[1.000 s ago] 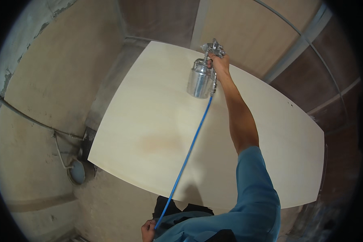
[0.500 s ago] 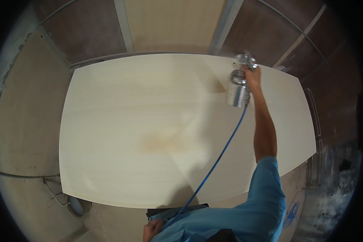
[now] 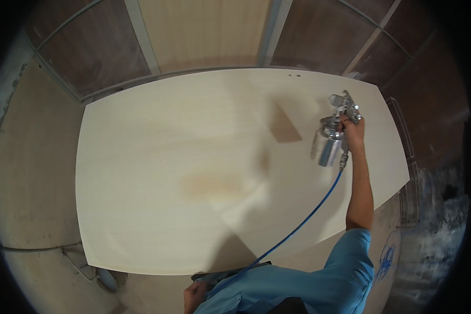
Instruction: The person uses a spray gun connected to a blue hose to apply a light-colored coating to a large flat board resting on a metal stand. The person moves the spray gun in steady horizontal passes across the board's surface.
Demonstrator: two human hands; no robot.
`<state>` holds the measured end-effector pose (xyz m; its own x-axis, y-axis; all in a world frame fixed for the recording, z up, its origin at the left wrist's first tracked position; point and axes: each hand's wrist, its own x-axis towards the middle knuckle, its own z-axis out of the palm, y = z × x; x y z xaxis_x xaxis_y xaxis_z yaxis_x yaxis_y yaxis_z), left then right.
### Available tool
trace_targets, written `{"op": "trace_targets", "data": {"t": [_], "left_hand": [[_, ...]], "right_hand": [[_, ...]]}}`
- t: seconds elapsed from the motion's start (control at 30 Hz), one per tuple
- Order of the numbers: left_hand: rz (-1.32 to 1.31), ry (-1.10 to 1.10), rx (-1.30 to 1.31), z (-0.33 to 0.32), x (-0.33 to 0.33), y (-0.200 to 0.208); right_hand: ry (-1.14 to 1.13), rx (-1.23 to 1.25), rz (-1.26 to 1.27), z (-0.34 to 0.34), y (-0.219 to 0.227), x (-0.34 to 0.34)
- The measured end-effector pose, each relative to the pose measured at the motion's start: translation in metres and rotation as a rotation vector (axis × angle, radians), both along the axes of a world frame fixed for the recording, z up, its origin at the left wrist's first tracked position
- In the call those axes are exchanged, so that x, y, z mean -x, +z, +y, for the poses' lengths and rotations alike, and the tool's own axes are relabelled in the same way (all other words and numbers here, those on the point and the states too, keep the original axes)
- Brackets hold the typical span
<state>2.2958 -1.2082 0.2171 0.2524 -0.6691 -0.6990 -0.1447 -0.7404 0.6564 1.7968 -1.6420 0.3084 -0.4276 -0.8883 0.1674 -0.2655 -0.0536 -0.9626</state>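
My right hand (image 3: 355, 132) is closed round the handle of a silver spray gun (image 3: 345, 107), which has a metal cup (image 3: 329, 148) hanging below it. The gun is held above the right part of a large pale panel (image 3: 141, 157). From the base of its handle a blue air hose (image 3: 303, 227) curves down across the panel towards my waist. There my left hand (image 3: 195, 296) is held near the panel's front edge, its fingers curled. The hose runs towards it, but what lies inside those fingers is hidden.
Brown boards and a pale board (image 3: 209, 36) in grey frames stand behind the panel. A coil of blue line (image 3: 386, 260) lies on the floor at right. On the left, a metal bar (image 3: 42, 248) and a round object (image 3: 107, 281) are beside the panel.
My right hand has brought the spray gun nearer and to the right, away from the panel's far edge. The hose has swung right with it. The left hand stays at my waist.
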Motion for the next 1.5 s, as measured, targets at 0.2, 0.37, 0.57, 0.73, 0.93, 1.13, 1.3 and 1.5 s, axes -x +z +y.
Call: {"op": "trace_targets", "data": {"t": [0.2,0.37,0.57,0.73,0.93,1.13,1.3,1.5], "left_hand": [[-0.038,0.344,0.002,0.012,0.004,-0.049],[0.006,0.698,0.014,0.046,0.074,-0.053],[0.088,0.815,-0.053,0.055,0.11,-0.079],[0.152,0.711,-0.089,0.034,0.088,-0.107],[0.137,0.633,-0.092,0.019,0.075,-0.1],[0.011,0.676,-0.02,0.032,0.053,-0.036],[-0.149,0.62,-0.043,0.037,-0.002,-0.008],[0.07,0.267,0.007,-0.046,-0.08,-0.094]], "right_hand": [[0.217,-0.042,-0.008,-0.047,-0.025,-0.076],[0.438,-0.08,-0.038,-0.093,-0.012,-0.13],[0.547,-0.062,-0.19,-0.117,-0.022,-0.162],[0.629,-0.11,-0.189,-0.116,-0.01,-0.172],[0.578,-0.118,-0.176,-0.107,-0.006,-0.157],[0.508,-0.133,-0.173,-0.093,-0.01,-0.145],[0.44,-0.12,-0.174,-0.097,-0.037,-0.181],[0.111,-0.014,0.083,-0.101,-0.052,-0.117]]}}
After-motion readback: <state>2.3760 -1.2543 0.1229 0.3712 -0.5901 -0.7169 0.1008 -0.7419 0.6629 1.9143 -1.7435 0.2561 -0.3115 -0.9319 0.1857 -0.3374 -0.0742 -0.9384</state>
